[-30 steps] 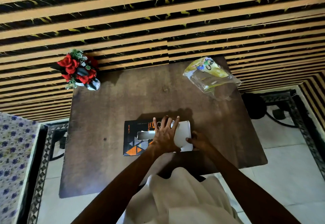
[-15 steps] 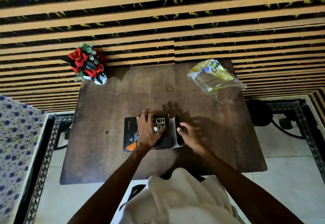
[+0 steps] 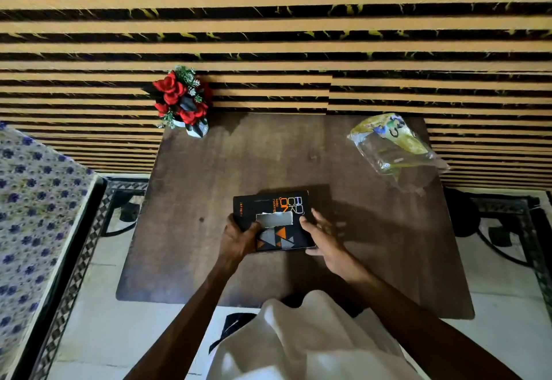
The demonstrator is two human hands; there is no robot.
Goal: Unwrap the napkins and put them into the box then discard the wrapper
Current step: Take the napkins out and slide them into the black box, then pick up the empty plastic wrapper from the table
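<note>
Dark worktop (image 3: 209, 260) holds the box (image 3: 268, 203) near centre, napkins (image 3: 274, 219) showing in its slot. My left hand (image 3: 239, 237) grips its left edge, and my right hand (image 3: 325, 237) is spread against its right. I'd settle it flat, then fetch the far-right wrapper (image 3: 391, 146).

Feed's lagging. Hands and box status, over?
Left hand grips black cardboard box; right hand touches its edge. White napkins peek out. Yellow-clear plastic wrapper lies far right.

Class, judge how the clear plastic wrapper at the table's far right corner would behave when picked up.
The wrapper looks crumpled and see-through, so it is probably floppy and very light. Its edge seems to overhang the table, so a nudge might slide it off.
</note>
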